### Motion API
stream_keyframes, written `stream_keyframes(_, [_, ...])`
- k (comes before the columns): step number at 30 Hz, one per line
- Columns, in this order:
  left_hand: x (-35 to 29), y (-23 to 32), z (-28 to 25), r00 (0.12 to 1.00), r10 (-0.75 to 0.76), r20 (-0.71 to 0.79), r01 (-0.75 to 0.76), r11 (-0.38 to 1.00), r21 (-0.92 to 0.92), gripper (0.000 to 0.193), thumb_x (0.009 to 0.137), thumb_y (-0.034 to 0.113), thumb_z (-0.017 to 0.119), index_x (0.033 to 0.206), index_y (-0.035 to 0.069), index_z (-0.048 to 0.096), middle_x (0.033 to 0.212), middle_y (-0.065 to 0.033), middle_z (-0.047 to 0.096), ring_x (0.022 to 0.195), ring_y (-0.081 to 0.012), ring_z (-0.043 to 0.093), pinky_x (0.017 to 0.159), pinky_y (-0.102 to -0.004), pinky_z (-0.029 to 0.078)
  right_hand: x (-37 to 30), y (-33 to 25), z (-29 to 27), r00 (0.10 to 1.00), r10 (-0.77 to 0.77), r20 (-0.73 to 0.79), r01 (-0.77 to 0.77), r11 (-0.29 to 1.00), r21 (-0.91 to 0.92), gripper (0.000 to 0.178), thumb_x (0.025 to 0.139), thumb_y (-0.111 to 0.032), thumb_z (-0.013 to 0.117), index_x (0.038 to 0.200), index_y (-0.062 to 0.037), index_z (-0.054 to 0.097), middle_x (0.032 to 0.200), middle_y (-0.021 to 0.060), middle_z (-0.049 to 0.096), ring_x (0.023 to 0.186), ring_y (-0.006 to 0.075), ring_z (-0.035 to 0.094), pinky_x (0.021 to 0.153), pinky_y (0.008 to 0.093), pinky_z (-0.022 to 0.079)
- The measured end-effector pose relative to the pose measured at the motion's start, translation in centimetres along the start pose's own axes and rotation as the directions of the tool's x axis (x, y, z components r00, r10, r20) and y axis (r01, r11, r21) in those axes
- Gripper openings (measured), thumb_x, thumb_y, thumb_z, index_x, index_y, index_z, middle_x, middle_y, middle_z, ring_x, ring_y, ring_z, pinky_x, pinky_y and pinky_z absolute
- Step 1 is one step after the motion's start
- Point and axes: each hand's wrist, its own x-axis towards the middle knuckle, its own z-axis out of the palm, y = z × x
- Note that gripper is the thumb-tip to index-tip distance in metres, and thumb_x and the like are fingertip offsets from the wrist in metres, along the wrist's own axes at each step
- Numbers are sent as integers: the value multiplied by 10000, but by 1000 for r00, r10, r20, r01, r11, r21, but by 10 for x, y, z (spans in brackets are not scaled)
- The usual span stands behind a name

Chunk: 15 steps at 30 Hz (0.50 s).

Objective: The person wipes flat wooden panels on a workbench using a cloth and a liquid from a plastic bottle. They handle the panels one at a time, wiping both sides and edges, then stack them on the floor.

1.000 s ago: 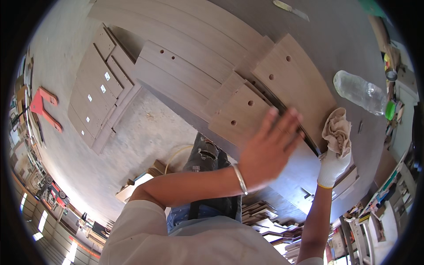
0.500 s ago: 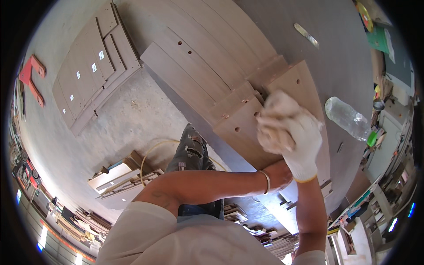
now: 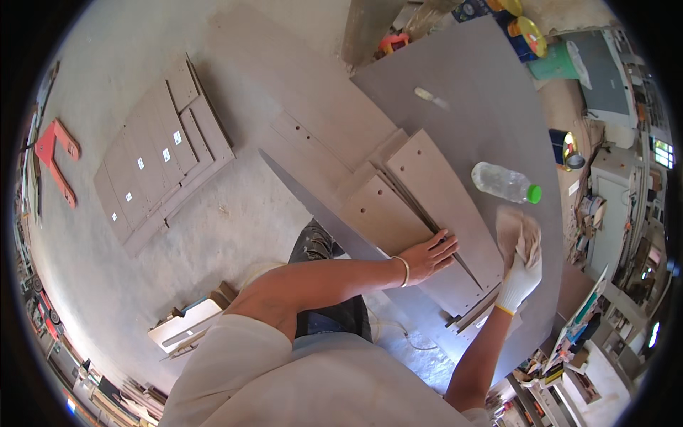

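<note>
My bare left hand point(image 3: 430, 257) lies with its fingers stretched out over flat brown-grey panels, at the gap between two of them. Under its fingertips is the edge of a long panel point(image 3: 448, 203) with small round holes; on the nearer side lies another drilled panel point(image 3: 384, 217). My right hand point(image 3: 525, 274), in a white knitted glove, is closed on a crumpled beige rag point(image 3: 518, 231). It is just right of the panels, over the grey board. A clear bottle point(image 3: 501, 182) with a green cap lies on its side beyond the rag.
Longer panels point(image 3: 320, 107) extend toward the upper left. A small pale blurred object point(image 3: 430, 97) lies on the large grey board point(image 3: 455, 64). Stacked panels with white labels point(image 3: 142, 160) and a red forked frame point(image 3: 53, 153) are on the floor at left. Buckets point(image 3: 526, 39) stand at upper right.
My right hand with the rag has moved right, off the panels. My left hand, partly hidden before, now shows on the panels. The far drilled panel is now angled differently; the view has shifted.
</note>
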Motion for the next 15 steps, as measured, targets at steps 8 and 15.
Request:
stream_keyframes(8, [0, 28, -6, 1000, 11, 6, -13, 970, 242, 489, 1041, 259, 491, 1468, 35, 575, 1452, -205, 572, 1345, -375, 500, 1102, -627, 395, -23, -4, 39, 849, -289, 442, 423, 874, -240, 974, 743, -213, 861, 1584, -18, 410, 1518, 235, 550, 1432, 438, 474, 1206, 527, 376])
stream_keyframes(15, [-177, 48, -109, 938, -192, 288, 240, 961, -141, 795, 746, 405, 826, 1416, 40, 603, 1374, -206, 547, 1338, -360, 485, 1082, -587, 379, -6, -45, 91, 640, -362, 678, 678, 682, -276, 1212, 637, -386, 964, 1616, -106, 307, 1512, 248, 460, 1389, 445, 480, 1212, 543, 362])
